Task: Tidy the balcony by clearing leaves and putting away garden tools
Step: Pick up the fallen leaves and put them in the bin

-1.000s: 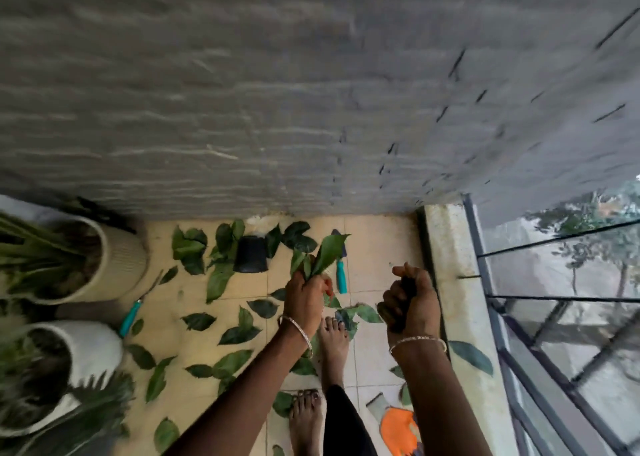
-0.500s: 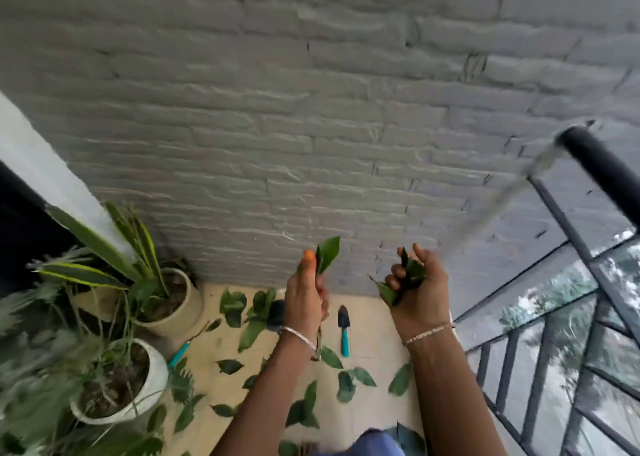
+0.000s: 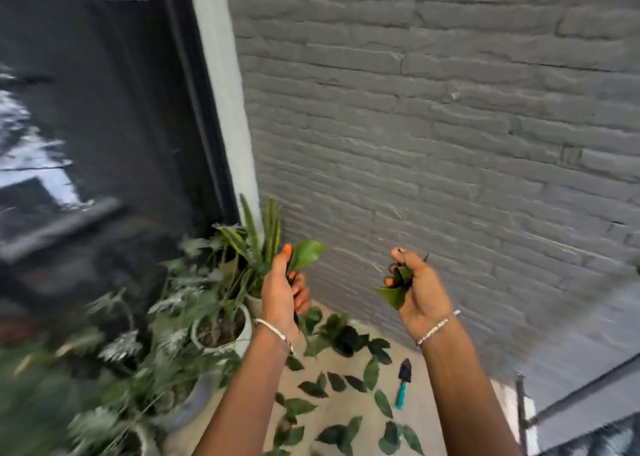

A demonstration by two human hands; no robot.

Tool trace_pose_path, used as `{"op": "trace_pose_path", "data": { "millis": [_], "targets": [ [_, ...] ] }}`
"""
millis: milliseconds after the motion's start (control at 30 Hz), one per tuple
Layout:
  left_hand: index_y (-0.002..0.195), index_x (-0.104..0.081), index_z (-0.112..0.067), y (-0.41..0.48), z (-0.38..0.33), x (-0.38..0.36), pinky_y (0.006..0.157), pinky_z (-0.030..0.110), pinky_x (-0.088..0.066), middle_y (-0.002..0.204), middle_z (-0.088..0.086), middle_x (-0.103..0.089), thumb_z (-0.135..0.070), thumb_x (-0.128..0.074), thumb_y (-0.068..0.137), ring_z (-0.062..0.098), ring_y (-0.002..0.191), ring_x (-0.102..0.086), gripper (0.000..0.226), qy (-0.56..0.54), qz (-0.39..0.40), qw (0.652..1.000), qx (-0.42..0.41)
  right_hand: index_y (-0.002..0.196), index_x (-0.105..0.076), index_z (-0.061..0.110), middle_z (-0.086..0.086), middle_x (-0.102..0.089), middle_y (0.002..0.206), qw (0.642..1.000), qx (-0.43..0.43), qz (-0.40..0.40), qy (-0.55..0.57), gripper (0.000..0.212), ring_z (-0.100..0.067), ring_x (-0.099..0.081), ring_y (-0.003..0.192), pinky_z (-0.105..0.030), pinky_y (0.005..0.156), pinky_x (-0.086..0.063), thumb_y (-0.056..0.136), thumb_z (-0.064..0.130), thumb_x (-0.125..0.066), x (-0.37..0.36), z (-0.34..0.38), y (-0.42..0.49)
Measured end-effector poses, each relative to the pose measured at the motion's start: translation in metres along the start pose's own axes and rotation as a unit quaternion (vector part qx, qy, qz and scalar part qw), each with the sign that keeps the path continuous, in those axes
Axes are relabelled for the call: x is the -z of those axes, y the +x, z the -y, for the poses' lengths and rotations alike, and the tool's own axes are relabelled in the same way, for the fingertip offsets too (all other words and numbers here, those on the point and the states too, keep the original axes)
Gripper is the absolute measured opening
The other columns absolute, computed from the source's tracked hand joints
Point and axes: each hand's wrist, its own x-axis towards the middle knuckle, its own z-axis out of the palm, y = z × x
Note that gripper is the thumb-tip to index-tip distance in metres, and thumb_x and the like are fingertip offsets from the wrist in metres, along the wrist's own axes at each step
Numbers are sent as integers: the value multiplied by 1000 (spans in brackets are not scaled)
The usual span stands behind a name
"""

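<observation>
My left hand (image 3: 284, 293) is raised at chest height and pinches green leaves (image 3: 306, 254) between thumb and fingers. To its right, my right hand (image 3: 419, 287) grips a crumpled bunch of leaves (image 3: 394, 291) in its curled fingers. Below the hands, several loose dark green leaves (image 3: 313, 388) lie scattered on the pale tiled floor (image 3: 346, 412). A small trowel (image 3: 403, 384) with a teal handle and black blade lies on the tiles to the right of them.
Potted plants (image 3: 221, 317) in white pots crowd the left side beside a dark glass door (image 3: 104, 144). A small black pot (image 3: 346, 339) lies among the leaves near the grey brick wall (image 3: 433, 144). A metal railing (image 3: 571, 400) runs along the lower right.
The view has swung up and to the left, bringing the glass door into sight. Both hands stay raised, each still holding its leaves.
</observation>
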Motion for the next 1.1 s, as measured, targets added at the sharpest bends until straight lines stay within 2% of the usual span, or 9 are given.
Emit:
{"op": "trace_pose_path", "data": {
  "millis": [200,400,533,700,933,1100],
  "targets": [
    [57,-29,-23,-89,-20,112,31,16,-11,43,-5,-21,-65,-55,83,11,30,-17,55,-83,-76,993,-29,81,-59,16,-2,-55,63,991,-97,70,-52,11,-14,-49,48,-24,44,-47,85,18,-68,-46,-70,-74],
    [57,-26,-25,-179,-42,219,33,19,-11,48,-3,-17,-61,-64,78,13,36,-12,57,-104,-190,970,-109,81,-61,16,-4,-57,61,965,-141,173,-135,11,-13,-49,41,-21,38,-42,85,22,-68,-122,-132,-154],
    [57,-26,-25,-236,-57,291,31,17,-11,46,-4,-17,-53,-62,84,12,33,-13,53,-141,-260,942,-161,77,-60,15,-4,-55,58,936,-164,250,-184,14,-13,-45,37,-20,34,-37,86,22,-68,-174,-182,-210],
    [55,-26,-24,-311,-66,387,31,15,-9,40,-5,-19,-54,-59,88,11,27,-15,55,-206,-323,902,-200,73,-58,20,0,-53,55,888,-205,329,-247,17,-10,-40,35,-15,33,-30,87,23,-67,-237,-261,-286],
    [51,-27,-22,-432,-84,536,31,14,-14,40,-3,-21,-63,-54,86,12,29,-16,60,-243,-421,840,-240,73,-60,16,0,-53,49,828,-294,404,-255,16,-9,-44,33,-16,33,-36,86,19,-69,-312,-394,-425],
    [51,-27,-22,-510,-95,622,32,14,-13,41,-4,-21,-66,-48,87,11,30,-17,61,-272,-488,783,-274,69,-59,16,-3,-57,54,771,-332,457,-294,23,-12,-54,38,-19,37,-44,82,25,-75,-346,-474,-529]
  ]
}}
